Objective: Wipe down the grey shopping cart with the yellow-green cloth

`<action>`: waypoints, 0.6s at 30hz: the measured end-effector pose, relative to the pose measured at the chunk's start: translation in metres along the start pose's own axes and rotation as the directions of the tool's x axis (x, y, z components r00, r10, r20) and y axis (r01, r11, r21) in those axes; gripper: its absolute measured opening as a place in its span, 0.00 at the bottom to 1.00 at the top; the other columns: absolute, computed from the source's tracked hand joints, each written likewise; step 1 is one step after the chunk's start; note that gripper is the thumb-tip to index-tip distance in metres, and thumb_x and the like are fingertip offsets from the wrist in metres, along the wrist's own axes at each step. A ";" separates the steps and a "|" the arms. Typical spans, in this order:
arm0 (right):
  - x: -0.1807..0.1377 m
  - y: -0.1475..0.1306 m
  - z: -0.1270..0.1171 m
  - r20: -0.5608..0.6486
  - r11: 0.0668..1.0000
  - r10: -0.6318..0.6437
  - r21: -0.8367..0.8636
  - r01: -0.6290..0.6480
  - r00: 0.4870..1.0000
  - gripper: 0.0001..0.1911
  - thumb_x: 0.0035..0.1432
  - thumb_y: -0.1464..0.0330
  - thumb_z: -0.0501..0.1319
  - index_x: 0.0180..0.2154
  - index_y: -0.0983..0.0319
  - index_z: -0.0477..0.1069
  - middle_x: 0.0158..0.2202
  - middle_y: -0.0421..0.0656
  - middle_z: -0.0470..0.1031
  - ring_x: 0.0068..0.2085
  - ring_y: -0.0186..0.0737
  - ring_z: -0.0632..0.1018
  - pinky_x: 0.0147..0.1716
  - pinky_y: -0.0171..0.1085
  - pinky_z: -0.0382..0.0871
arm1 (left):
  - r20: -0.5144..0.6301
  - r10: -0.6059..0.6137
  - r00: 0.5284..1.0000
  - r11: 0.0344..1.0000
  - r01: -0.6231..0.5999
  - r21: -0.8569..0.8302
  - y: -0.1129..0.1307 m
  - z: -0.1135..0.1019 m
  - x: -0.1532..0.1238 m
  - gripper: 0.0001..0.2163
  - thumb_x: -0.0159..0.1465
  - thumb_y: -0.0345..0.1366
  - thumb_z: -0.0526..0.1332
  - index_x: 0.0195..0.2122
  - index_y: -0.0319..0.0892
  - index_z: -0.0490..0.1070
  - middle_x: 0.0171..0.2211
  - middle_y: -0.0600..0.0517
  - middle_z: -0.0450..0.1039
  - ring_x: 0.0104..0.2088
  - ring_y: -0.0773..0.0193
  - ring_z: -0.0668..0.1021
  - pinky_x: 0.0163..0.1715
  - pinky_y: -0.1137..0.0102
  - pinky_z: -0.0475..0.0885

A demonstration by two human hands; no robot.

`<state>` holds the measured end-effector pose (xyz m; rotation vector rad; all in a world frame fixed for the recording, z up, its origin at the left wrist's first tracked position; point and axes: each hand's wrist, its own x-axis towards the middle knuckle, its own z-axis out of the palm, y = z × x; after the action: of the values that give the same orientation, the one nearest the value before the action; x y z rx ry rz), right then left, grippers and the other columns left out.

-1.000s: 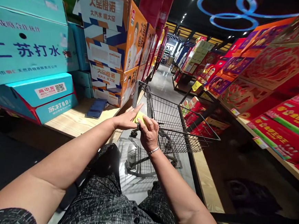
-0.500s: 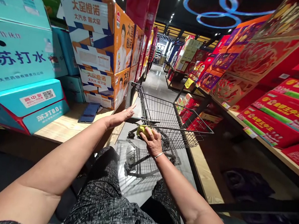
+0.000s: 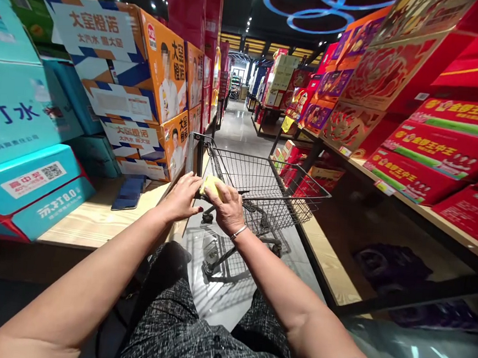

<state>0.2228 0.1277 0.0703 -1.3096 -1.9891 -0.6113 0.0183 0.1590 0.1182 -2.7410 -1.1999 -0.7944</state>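
A small wire shopping cart (image 3: pixel 275 190) stands in the aisle just ahead of me. My right hand (image 3: pixel 229 206) is closed on a yellow cloth (image 3: pixel 211 186) and presses it against the cart's near rail. My left hand (image 3: pixel 183 196) has its fingers curled over the same rail at the cart's left corner, touching the cloth's edge. A thin bracelet circles my right wrist.
Teal boxes (image 3: pixel 22 145) and orange-white cartons (image 3: pixel 126 82) are stacked on a low wooden platform (image 3: pixel 95 217) at left, with a dark blue flat item (image 3: pixel 128 192) lying on it. Red gift boxes (image 3: pixel 427 155) fill shelves at right. The glossy aisle floor (image 3: pixel 237 126) runs ahead.
My left hand went from open and flat beside the cart to curled on its rail. My right hand with the cloth slid left along the rail. The view shifted right.
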 end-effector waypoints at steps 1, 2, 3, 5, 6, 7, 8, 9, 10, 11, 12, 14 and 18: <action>0.000 -0.001 0.004 0.006 1.000 -0.017 0.002 0.017 1.000 0.32 0.64 0.74 0.56 0.65 0.42 0.61 0.66 0.41 0.60 0.59 0.49 0.62 0.53 0.46 0.61 | -0.005 -0.004 1.000 1.000 0.004 0.026 0.000 0.001 -0.001 0.29 0.53 0.35 0.70 0.56 0.37 0.67 0.58 0.39 0.67 0.65 0.43 0.63 0.66 0.52 0.60; -0.002 0.000 0.008 0.004 1.000 -0.024 0.003 0.024 1.000 0.32 0.64 0.74 0.56 0.64 0.40 0.61 0.66 0.40 0.61 0.59 0.49 0.62 0.53 0.46 0.61 | -0.007 -0.011 1.000 0.999 0.011 0.053 0.000 0.002 -0.001 0.27 0.53 0.34 0.69 0.54 0.37 0.68 0.56 0.39 0.68 0.64 0.43 0.64 0.66 0.52 0.61; -0.006 0.002 0.013 -0.001 1.000 -0.024 0.004 0.024 1.000 0.32 0.64 0.74 0.56 0.64 0.40 0.61 0.66 0.40 0.61 0.59 0.48 0.62 0.53 0.46 0.60 | -0.006 -0.016 1.000 0.997 0.017 0.080 0.000 0.002 -0.001 0.24 0.54 0.34 0.69 0.52 0.37 0.68 0.54 0.39 0.69 0.64 0.43 0.65 0.65 0.52 0.62; -0.017 0.013 0.022 -0.005 1.000 -0.015 -0.003 0.015 1.000 0.31 0.64 0.73 0.56 0.63 0.40 0.63 0.66 0.40 0.62 0.59 0.48 0.62 0.54 0.45 0.60 | -0.001 -0.024 1.000 0.991 0.024 0.129 -0.001 0.002 -0.001 0.22 0.55 0.36 0.70 0.50 0.38 0.68 0.52 0.39 0.70 0.63 0.42 0.65 0.64 0.52 0.64; -0.024 0.021 0.026 0.000 1.000 0.000 -0.012 0.000 1.000 0.30 0.64 0.73 0.56 0.63 0.41 0.64 0.65 0.41 0.63 0.58 0.47 0.63 0.53 0.44 0.59 | 0.003 -0.023 1.000 0.989 0.022 0.147 -0.002 0.003 -0.001 0.23 0.55 0.38 0.70 0.49 0.39 0.68 0.52 0.39 0.70 0.63 0.42 0.65 0.63 0.52 0.64; -0.031 0.032 0.029 0.011 0.999 0.028 -0.026 -0.028 1.000 0.29 0.64 0.73 0.56 0.62 0.42 0.65 0.65 0.41 0.63 0.58 0.47 0.63 0.53 0.43 0.59 | 0.007 -0.020 1.000 0.987 0.019 0.161 -0.002 0.002 0.000 0.23 0.55 0.39 0.70 0.49 0.39 0.68 0.52 0.39 0.70 0.63 0.43 0.66 0.63 0.53 0.64; -0.039 0.043 0.032 0.028 0.997 0.064 -0.042 -0.063 0.998 0.28 0.64 0.73 0.56 0.62 0.43 0.66 0.64 0.42 0.64 0.57 0.47 0.63 0.53 0.43 0.59 | 0.009 -0.021 1.000 0.984 0.020 0.175 -0.002 0.002 0.000 0.23 0.55 0.41 0.70 0.49 0.39 0.68 0.52 0.39 0.70 0.63 0.43 0.66 0.62 0.53 0.64; -0.046 0.056 0.033 0.048 0.993 0.106 -0.059 -0.103 0.993 0.28 0.64 0.73 0.56 0.62 0.45 0.67 0.64 0.42 0.65 0.57 0.47 0.63 0.52 0.43 0.59 | 0.011 -0.028 1.000 0.981 0.025 0.194 0.000 0.002 0.001 0.23 0.55 0.42 0.70 0.49 0.39 0.68 0.53 0.38 0.70 0.63 0.43 0.66 0.62 0.53 0.65; -0.052 0.068 0.032 0.068 0.987 0.148 -0.074 -0.143 0.987 0.29 0.63 0.74 0.56 0.62 0.45 0.67 0.63 0.42 0.66 0.57 0.47 0.63 0.52 0.43 0.59 | 0.014 -0.040 0.999 0.975 0.036 0.218 0.002 0.000 0.002 0.23 0.55 0.43 0.70 0.49 0.39 0.68 0.54 0.38 0.70 0.63 0.43 0.66 0.62 0.53 0.64; -0.056 0.080 0.031 0.089 0.979 0.192 -0.087 -0.184 0.977 0.30 0.62 0.75 0.55 0.62 0.45 0.66 0.63 0.42 0.67 0.57 0.48 0.63 0.52 0.44 0.60 | 0.019 -0.059 0.998 0.967 0.053 0.249 0.005 -0.001 0.002 0.23 0.56 0.44 0.69 0.48 0.39 0.68 0.55 0.37 0.70 0.63 0.43 0.66 0.62 0.52 0.63; -0.058 0.091 0.028 0.108 0.969 0.236 -0.096 -0.227 0.966 0.31 0.61 0.76 0.55 0.63 0.45 0.66 0.62 0.42 0.68 0.56 0.49 0.62 0.51 0.45 0.60 | 0.029 -0.083 0.996 0.956 0.071 0.284 0.008 -0.003 0.003 0.23 0.56 0.44 0.69 0.48 0.40 0.68 0.56 0.36 0.69 0.63 0.43 0.67 0.62 0.50 0.61; -0.056 0.104 0.021 0.137 0.938 0.341 -0.107 -0.328 0.930 0.35 0.58 0.78 0.55 0.64 0.45 0.64 0.62 0.43 0.68 0.56 0.51 0.62 0.49 0.47 0.61 | 0.063 -0.124 0.990 0.931 0.095 0.352 0.017 -0.009 0.006 0.21 0.56 0.45 0.68 0.47 0.40 0.69 0.57 0.35 0.68 0.62 0.42 0.67 0.63 0.45 0.56; -0.037 0.093 0.007 0.209 0.826 0.564 -0.169 -0.538 0.799 0.37 0.56 0.80 0.56 0.64 0.46 0.64 0.61 0.45 0.67 0.54 0.52 0.63 0.46 0.47 0.62 | 0.127 -0.179 0.976 0.892 0.106 0.440 0.035 -0.017 0.016 0.18 0.58 0.47 0.66 0.42 0.40 0.71 0.49 0.37 0.74 0.55 0.42 0.73 0.63 0.38 0.48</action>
<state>0.3166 0.1462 0.0399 -2.0099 -1.6386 -0.2706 0.0442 0.1416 0.1465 -2.4061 -1.4203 -0.2613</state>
